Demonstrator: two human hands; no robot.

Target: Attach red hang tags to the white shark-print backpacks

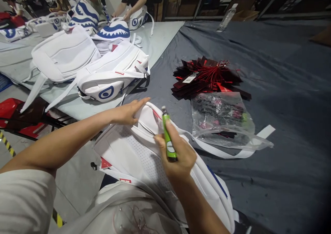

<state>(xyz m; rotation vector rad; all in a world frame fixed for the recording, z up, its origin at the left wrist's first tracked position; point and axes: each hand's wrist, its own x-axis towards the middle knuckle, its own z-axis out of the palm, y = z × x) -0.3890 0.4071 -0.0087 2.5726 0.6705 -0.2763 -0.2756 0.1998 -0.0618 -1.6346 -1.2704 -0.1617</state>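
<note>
**Lighter over a white backpack**

The green lighter (168, 137) stands upright in the right hand (178, 154), fingers closed around it, above the white backpack (139, 154) at the table edge. The left hand (128, 111) lies flat — fingers extended — on its top. Beyond: a plastic bag (222, 118), red-black tags (207, 77).

Tags (207, 77) lie behind the bag (222, 120), probably touching it, right of backpacks (108, 75).

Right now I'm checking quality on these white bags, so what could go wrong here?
1. The right hand holds a green lighter close over the white backpack; it might scorch or mark the fabric.
2. The left hand rests on the bag's top edge near the lighter's tip, so fingers could get burned.
</note>
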